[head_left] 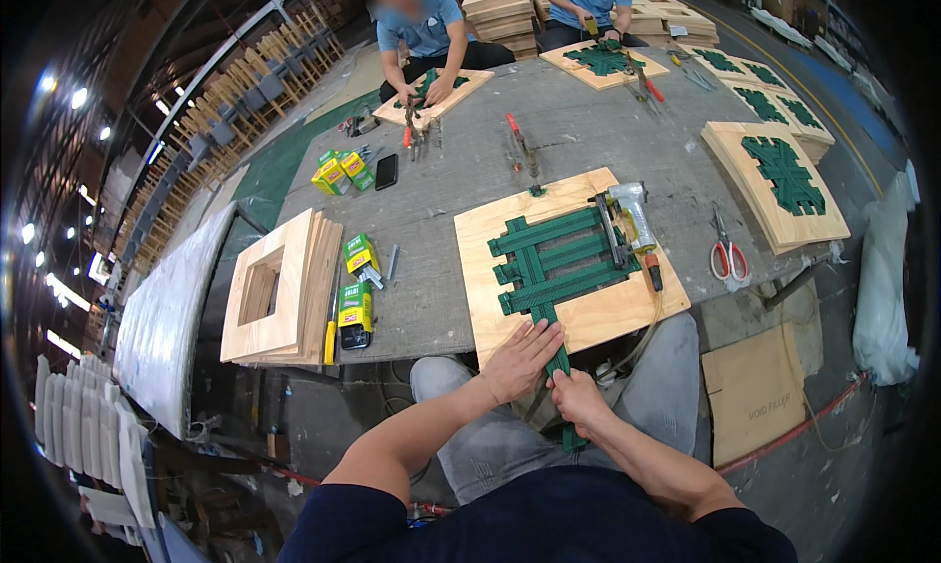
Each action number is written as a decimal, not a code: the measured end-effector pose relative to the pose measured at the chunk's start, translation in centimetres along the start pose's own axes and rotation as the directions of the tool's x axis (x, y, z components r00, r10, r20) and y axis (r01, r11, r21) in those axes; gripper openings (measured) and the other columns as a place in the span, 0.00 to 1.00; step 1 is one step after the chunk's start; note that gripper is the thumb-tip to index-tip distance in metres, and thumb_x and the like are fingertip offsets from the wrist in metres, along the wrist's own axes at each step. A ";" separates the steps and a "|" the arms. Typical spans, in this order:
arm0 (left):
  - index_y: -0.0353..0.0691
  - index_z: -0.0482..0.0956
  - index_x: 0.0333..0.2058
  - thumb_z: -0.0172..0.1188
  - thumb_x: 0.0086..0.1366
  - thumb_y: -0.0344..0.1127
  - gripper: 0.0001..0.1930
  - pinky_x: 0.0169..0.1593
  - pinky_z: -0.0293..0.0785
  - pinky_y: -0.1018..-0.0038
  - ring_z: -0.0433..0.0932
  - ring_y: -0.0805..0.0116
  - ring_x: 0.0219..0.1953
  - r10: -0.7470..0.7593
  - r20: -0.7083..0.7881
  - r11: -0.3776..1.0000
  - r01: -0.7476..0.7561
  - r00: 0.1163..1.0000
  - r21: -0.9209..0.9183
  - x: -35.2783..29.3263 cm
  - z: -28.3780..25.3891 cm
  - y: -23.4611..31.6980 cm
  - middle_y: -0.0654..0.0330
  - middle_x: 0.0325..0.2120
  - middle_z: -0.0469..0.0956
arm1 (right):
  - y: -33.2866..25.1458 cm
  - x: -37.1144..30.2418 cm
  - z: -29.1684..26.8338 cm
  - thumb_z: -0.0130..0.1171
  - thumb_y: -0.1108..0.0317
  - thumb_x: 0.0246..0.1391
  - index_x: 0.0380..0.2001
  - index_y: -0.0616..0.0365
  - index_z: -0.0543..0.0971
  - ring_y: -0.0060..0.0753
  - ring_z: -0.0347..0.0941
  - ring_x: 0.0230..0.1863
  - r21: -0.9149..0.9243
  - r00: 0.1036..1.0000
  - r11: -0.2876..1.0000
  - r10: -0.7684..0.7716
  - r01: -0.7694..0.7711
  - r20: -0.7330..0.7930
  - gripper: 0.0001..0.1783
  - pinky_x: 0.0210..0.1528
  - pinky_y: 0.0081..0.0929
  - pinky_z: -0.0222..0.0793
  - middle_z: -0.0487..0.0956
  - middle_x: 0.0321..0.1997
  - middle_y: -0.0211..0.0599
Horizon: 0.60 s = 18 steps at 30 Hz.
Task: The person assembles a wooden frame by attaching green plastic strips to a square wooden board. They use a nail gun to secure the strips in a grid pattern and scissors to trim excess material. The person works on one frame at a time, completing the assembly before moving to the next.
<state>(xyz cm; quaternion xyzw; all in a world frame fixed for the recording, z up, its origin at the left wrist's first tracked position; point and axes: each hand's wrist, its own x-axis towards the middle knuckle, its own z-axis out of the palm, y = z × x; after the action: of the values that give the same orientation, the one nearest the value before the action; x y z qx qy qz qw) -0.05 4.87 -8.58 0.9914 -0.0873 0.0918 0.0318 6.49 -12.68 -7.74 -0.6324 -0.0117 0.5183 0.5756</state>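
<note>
A square plywood frame lies at the table's front edge, its near edge over my lap. Green webbing straps cross its middle, several side to side and one lengthwise along the left. My left hand lies flat with fingers stretched, pressing at the frame's near edge beside the lengthwise strap. Below it, my right hand is closed around that green webbing strap, whose tail hangs between my legs. A pneumatic staple gun rests on the frame's right side, over the strap ends.
Stacked bare frames, staple boxes and a yellow-handled tool stand left. A phone lies beyond. Scissors and webbed frames are at right. Two people work across the table.
</note>
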 end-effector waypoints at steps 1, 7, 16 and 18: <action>0.37 0.63 0.70 0.62 0.61 0.39 0.39 0.77 0.48 0.53 0.59 0.53 0.75 0.007 0.002 1.000 -0.007 1.000 0.006 0.0 0.0 0.0 0.51 0.73 0.61 | 0.0 0.0 -0.1 0.48 0.57 0.73 0.34 0.57 0.76 0.22 0.58 0.18 0.003 1.000 1.000 0.000 0.000 0.001 0.17 0.19 0.27 0.53 0.70 0.23 0.27; 0.38 0.65 0.70 0.60 0.61 0.36 0.37 0.76 0.53 0.54 0.62 0.53 0.74 0.034 -0.027 0.999 -0.033 0.999 0.017 -0.1 0.2 0.0 0.51 0.72 0.63 | 0.4 -0.3 -0.3 0.48 0.59 0.73 0.35 0.57 0.76 0.22 0.60 0.18 -0.009 0.999 0.999 0.032 -0.032 0.001 0.16 0.20 0.27 0.55 0.70 0.23 0.27; 0.37 0.66 0.69 0.59 0.62 0.36 0.35 0.76 0.54 0.56 0.63 0.52 0.73 0.053 -0.050 0.997 -0.050 0.997 0.061 -0.2 0.9 -0.1 0.51 0.71 0.64 | 1.1 -0.7 -0.2 0.48 0.61 0.74 0.33 0.59 0.76 0.21 0.61 0.21 -0.013 0.997 0.998 -0.069 0.068 -0.032 0.17 0.25 0.26 0.58 0.70 0.22 0.26; 0.37 0.66 0.69 0.59 0.62 0.36 0.35 0.76 0.53 0.56 0.63 0.51 0.73 0.057 -0.062 0.997 -0.054 0.996 0.053 -0.2 1.0 -0.1 0.50 0.71 0.64 | 1.5 -0.6 -0.4 0.48 0.61 0.74 0.32 0.59 0.76 0.21 0.61 0.22 -0.006 0.998 0.998 -0.063 0.063 -0.024 0.17 0.26 0.26 0.59 0.70 0.21 0.26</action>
<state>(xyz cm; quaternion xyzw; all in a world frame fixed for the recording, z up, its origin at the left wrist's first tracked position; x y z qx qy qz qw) -0.05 4.96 -9.57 0.9857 -0.1115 0.1265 0.0064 5.65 -13.84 -8.56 -0.6393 -0.0261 0.4923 0.5901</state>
